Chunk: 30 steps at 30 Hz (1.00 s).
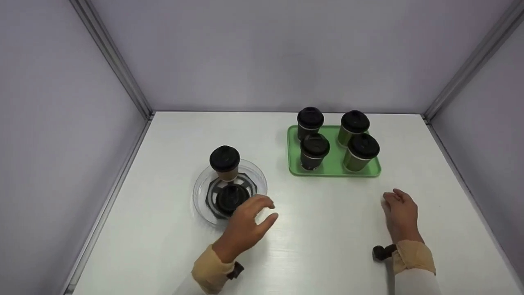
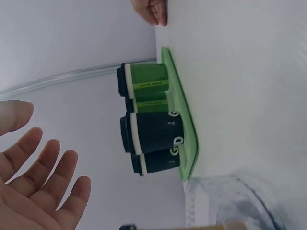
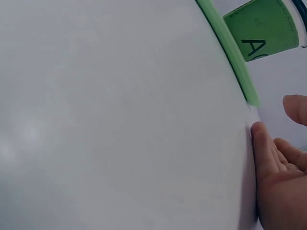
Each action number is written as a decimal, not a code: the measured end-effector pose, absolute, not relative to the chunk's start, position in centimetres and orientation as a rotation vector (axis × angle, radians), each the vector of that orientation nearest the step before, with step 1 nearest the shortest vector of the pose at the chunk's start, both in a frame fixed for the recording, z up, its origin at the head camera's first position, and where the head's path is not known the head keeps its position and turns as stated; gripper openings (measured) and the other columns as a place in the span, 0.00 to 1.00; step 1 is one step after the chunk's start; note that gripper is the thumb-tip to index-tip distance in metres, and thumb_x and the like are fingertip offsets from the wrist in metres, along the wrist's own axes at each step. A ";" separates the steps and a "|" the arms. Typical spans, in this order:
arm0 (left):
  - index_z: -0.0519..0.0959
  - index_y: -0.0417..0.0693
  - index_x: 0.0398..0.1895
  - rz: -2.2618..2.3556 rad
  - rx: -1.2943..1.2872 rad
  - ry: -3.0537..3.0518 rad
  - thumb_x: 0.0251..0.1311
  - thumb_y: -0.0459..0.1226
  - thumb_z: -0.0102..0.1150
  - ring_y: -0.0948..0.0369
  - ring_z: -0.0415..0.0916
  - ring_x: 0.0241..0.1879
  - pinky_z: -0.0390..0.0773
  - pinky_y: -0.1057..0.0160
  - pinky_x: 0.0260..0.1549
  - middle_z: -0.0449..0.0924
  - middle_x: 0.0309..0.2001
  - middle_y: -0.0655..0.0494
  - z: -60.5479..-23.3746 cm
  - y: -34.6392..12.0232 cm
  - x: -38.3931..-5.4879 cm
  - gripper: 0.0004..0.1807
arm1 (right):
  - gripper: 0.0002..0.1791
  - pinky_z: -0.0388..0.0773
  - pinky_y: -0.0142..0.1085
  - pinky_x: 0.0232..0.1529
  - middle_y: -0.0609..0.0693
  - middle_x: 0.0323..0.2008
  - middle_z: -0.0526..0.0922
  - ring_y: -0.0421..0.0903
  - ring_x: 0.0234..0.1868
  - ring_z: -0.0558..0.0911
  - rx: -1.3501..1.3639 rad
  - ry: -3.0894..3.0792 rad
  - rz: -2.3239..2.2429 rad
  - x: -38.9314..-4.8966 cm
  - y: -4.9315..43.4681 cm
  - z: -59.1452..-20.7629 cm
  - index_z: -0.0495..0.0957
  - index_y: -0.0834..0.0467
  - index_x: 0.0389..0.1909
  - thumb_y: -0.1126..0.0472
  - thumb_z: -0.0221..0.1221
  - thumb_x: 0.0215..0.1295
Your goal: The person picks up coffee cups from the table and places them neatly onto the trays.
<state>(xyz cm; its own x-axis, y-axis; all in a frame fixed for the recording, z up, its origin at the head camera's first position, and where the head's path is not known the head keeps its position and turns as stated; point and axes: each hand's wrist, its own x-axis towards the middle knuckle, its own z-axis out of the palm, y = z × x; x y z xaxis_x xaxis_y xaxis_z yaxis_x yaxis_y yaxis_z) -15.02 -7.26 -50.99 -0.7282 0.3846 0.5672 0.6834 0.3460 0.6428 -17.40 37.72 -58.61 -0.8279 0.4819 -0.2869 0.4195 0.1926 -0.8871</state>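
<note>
My left hand (image 1: 244, 224) hovers at the near right side of a round clear dish (image 1: 197, 205), fingers relaxed and thumb apart, holding nothing. In the dish stand two lidded paper cups: a brown cup (image 1: 228, 175) at the back and a nearer one whose black lid (image 1: 231, 198) shows, partly covered by the hand. My right hand (image 1: 403, 215) rests on the table at the right, fingers loosely bent and nothing in them. Beyond it lies a green tray (image 1: 331, 175) with black cups (image 1: 311, 160) on its left and green cups (image 1: 355, 162) on its right, all with black lids.
The white table (image 1: 319, 246) is bounded by a pale back wall (image 1: 278, 57) and side walls. Grey metal posts stand at the corners. Each wrist wears a tan band (image 1: 414, 257) with a small black device.
</note>
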 end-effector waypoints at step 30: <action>0.65 0.33 0.68 -0.831 -0.037 -2.434 0.63 0.48 0.62 0.41 0.57 0.68 0.53 0.43 0.65 0.64 0.65 0.33 -50.0 -24.3 -21.5 0.37 | 0.41 0.41 0.59 0.68 0.66 0.74 0.46 0.63 0.74 0.42 -0.419 -2.684 0.804 -14.2 39.8 -49.2 0.47 0.63 0.76 0.43 0.47 0.74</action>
